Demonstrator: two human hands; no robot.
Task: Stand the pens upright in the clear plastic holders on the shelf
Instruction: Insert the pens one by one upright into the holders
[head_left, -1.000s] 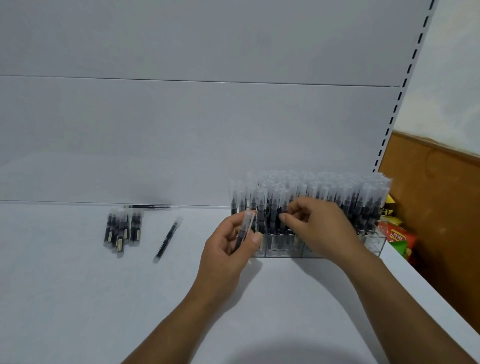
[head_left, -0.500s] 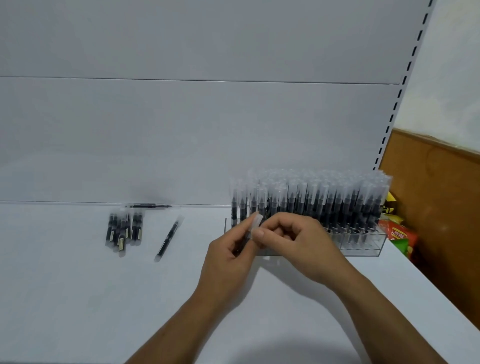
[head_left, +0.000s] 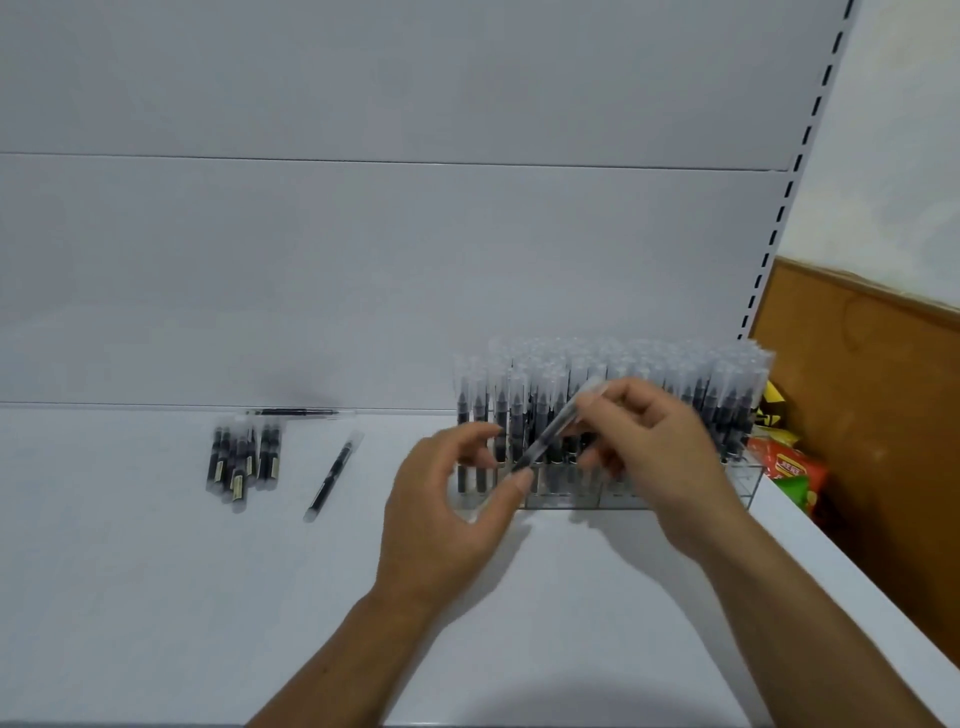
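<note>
My right hand (head_left: 660, 447) pinches a black pen with a clear cap (head_left: 545, 441) near its cap end. The pen slants down to the left in front of the clear plastic holder (head_left: 675, 501). My left hand (head_left: 441, 525) hovers just left of it, fingers loosely spread, the thumb tip by the pen's lower end. Many capped pens (head_left: 623, 374) stand upright in the holder; my hands hide its front middle cells. On the shelf to the left lie a bunch of loose pens (head_left: 241, 457), a single pen (head_left: 330, 480) and another pen (head_left: 296, 412) along the back wall.
The white shelf surface (head_left: 156, 597) runs from the back panel to the front edge. Colourful snack packets (head_left: 789, 467) sit beyond the shelf's right end, against a brown wooden panel (head_left: 883, 415). A slotted shelf upright (head_left: 795, 171) rises at the right.
The pen passed from my left hand to my right. My right hand lifted it up and to the right toward the holder, and my left hand's fingers spread apart.
</note>
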